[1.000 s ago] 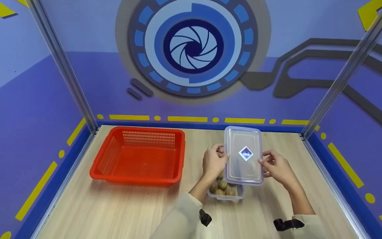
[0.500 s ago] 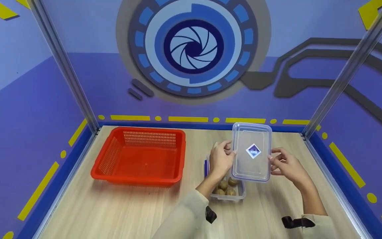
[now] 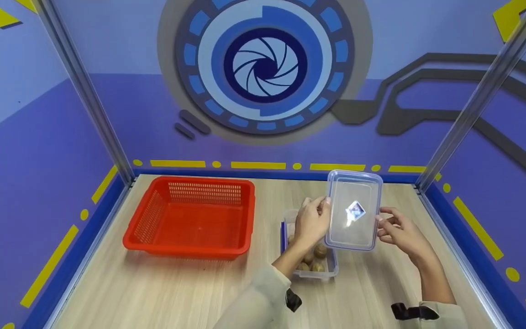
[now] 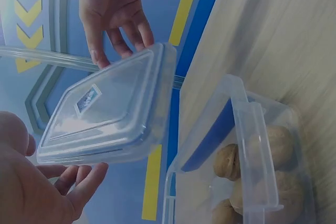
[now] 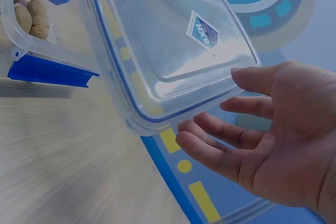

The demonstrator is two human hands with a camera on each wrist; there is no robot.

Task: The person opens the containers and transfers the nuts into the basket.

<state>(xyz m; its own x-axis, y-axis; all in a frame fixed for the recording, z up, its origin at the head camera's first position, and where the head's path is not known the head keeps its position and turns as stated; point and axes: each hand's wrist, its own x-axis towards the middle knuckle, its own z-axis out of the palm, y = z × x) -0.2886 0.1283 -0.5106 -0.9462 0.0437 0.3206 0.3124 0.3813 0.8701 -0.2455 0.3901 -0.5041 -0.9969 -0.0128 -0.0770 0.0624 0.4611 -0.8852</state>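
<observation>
A clear plastic lid (image 3: 352,230) with a diamond-shaped label is raised above the table, tilted, its face toward the head camera. My left hand (image 3: 311,224) holds its left edge. On the opposite edge my right hand (image 3: 403,234) pinches it; in the right wrist view the thumb lies on the top face and the fingers (image 5: 210,153) sit below the rim. Below and to the left stands an uncovered clear container (image 3: 334,261) with blue side latches. Several walnuts (image 3: 320,250) lie in it, partly hidden behind my left hand and forearm.
A red plastic basket (image 3: 199,251) with slotted walls stands on the left of the wooden table (image 3: 167,292). Printed blue panels (image 3: 121,114) and metal posts (image 3: 92,98) enclose the table at the back and sides.
Both hands have carried the lid to the right and slightly upward, off the container, exposing more of the walnuts. The basket and container stay in place.
</observation>
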